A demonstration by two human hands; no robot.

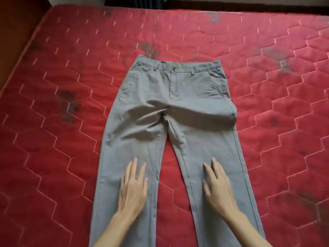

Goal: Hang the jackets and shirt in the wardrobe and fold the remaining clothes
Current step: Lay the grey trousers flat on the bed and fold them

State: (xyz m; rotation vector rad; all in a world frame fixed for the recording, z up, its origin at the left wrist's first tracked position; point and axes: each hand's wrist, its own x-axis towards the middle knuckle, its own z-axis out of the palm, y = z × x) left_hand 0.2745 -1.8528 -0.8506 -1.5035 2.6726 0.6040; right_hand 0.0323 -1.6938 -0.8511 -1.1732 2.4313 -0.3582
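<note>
Grey trousers [170, 111] lie spread front side up on a red quilted mattress [71, 72], waistband toward the far edge and both legs running toward the viewer, parted in a narrow V so a strip of red shows between them. A dark button [174, 69] closes the waistband above the fly, and belt loops sit on either side of it. Fabric bunches into soft creases around the crotch, and a rounded bulge rises at the hip on the right of the view.

Both hands lie palm down on the trouser legs with straight, slightly spread fingers, gripping nothing. The left hand [133, 186] rests flat on the leg at the left, and the right hand [218, 186] rests flat on the leg at the right, each about level with the other. Bare forearms reach in from the bottom edge.

Stitched hexagon lines cover the mattress, with several dark smudges [68, 102] scattered over it. A brown wooden bed frame [16, 38] borders the mattress at far left
</note>
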